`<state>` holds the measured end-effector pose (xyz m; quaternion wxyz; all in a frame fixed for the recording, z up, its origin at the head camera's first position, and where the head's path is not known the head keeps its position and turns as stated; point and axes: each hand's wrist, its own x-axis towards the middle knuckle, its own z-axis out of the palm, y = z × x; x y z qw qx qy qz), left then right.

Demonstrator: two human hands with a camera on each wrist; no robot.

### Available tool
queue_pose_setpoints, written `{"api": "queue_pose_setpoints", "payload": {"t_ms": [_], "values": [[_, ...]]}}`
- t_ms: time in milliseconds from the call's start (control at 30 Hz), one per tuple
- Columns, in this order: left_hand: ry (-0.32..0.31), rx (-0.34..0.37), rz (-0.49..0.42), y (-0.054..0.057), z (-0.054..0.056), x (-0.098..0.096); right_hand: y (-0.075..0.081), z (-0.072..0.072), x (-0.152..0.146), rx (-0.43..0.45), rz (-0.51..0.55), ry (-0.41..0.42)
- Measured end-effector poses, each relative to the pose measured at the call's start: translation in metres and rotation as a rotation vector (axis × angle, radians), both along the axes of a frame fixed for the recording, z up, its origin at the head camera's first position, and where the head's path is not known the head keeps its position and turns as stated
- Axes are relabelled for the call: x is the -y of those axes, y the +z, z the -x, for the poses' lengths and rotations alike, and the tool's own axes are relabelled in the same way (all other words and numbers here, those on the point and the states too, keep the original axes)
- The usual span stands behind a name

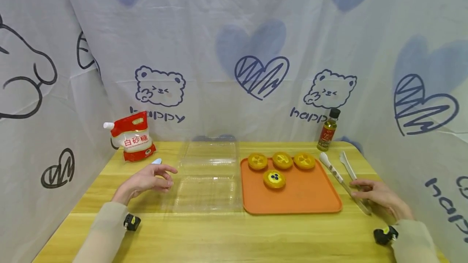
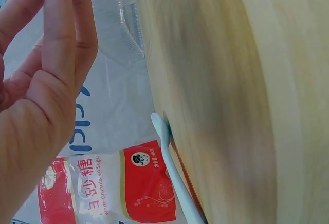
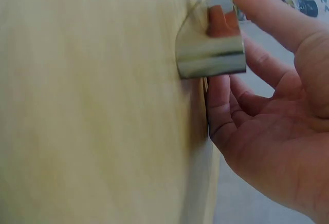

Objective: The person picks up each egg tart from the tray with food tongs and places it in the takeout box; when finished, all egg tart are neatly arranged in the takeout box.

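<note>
My left hand (image 1: pixel 148 180) hovers over the table's left side with loosely bent fingers and holds nothing. A pale blue spoon (image 2: pixel 172 167) lies close by, mostly hidden behind this hand in the head view. To the right, my right hand (image 1: pixel 380 198) has its thumb and fingers about a pair of tongs (image 1: pixel 340 177) with white tips. The tongs lie spread on the table, tips pointing away; their bent metal end (image 3: pixel 213 57) shows between thumb and fingers in the right wrist view. Egg tarts (image 1: pixel 274 179) sit on an orange tray (image 1: pixel 303 200), one topped with dark berries.
A clear plastic box (image 1: pixel 208 194) with its lid raised stands left of the tray. Behind my left hand is a red and white sugar bag (image 1: pixel 135 139) with a spout. A small oil bottle (image 1: pixel 327 131) stands at the back right. Printed cloth hangs around the table.
</note>
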<state>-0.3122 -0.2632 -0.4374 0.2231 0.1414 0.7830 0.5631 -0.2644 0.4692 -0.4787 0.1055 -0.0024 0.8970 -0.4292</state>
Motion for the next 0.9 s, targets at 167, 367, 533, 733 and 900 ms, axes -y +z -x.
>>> {"api": "queue_pose_setpoints", "payload": {"t_ms": [167, 367, 533, 733, 900], "values": [[0.003, -0.001, 0.008, 0.001, -0.001, 0.001, 0.004, 0.003, 0.005, -0.033, -0.126, 0.008], [0.0, -0.002, 0.011, 0.002, -0.001, 0.001, 0.01, 0.0, 0.008, -0.087, -0.129, 0.004], [-0.008, -0.011, 0.006, -0.001, 0.0, 0.001, 0.017, -0.002, 0.009, -0.078, -0.108, -0.044], [-0.003, -0.01, 0.007, -0.002, 0.0, 0.001, 0.029, -0.004, 0.014, -0.075, -0.178, -0.07], [0.002, -0.008, 0.005, -0.002, 0.001, 0.001, 0.029, -0.001, 0.019, -0.125, -0.141, -0.076]]}}
